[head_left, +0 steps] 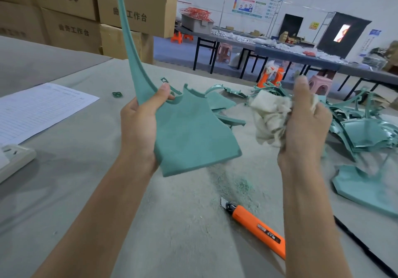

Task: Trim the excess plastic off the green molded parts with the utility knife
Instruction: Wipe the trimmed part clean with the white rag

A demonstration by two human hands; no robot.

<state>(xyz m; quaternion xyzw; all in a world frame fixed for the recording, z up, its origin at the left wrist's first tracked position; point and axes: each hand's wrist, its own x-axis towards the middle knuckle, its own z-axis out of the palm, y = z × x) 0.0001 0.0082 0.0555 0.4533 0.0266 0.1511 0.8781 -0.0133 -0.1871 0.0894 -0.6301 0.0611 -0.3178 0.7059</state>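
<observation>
My left hand grips a green molded part by its left edge, holding it up above the table; its long thin arm curves up past the top of the frame. My right hand clutches a crumpled off-white rag just right of the part. The orange utility knife lies on the table below my right forearm, blade end pointing up-left, with no hand on it. Green shavings are scattered on the cloth above the knife.
A pile of green molded parts lies at the right, with another part nearer me. A printed sheet and a power strip sit at the left. Cardboard boxes stand behind. A black cable runs along the right.
</observation>
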